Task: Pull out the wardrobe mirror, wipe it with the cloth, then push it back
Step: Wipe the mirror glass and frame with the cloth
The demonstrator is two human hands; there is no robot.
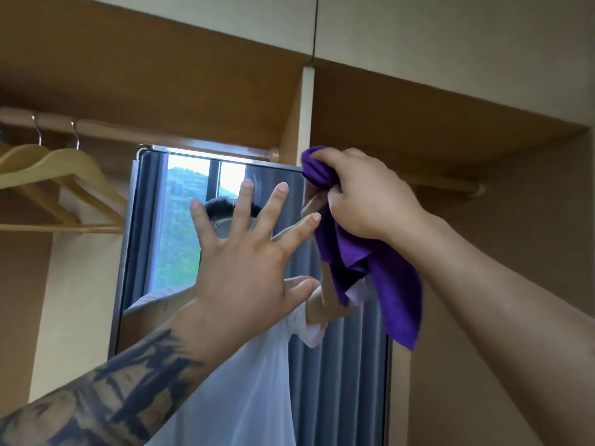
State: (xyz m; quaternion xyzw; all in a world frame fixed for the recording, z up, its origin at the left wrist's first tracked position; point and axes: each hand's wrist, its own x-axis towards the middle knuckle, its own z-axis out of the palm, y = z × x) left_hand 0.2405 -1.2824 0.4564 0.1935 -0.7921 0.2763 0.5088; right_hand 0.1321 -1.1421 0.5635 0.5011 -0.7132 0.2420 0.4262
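The tall wardrobe mirror [151,226] with a dark metal frame stands out in front of the open wardrobe, facing me and reflecting a window, curtains and a person in white. My left hand [248,252] is spread wide, fingers apart, in front of the glass near its upper middle; whether the palm touches it I cannot tell. My right hand [360,194] grips a purple cloth [380,278] bunched at the mirror's top right corner, with the rest of the cloth hanging down over the right edge.
A wooden hanging rail [135,132] runs behind the mirror's top, carrying two wooden hangers [61,175] at the left. A vertical divider panel [306,117] rises above the mirror's right corner. The right wardrobe bay [502,201] has its own short rail.
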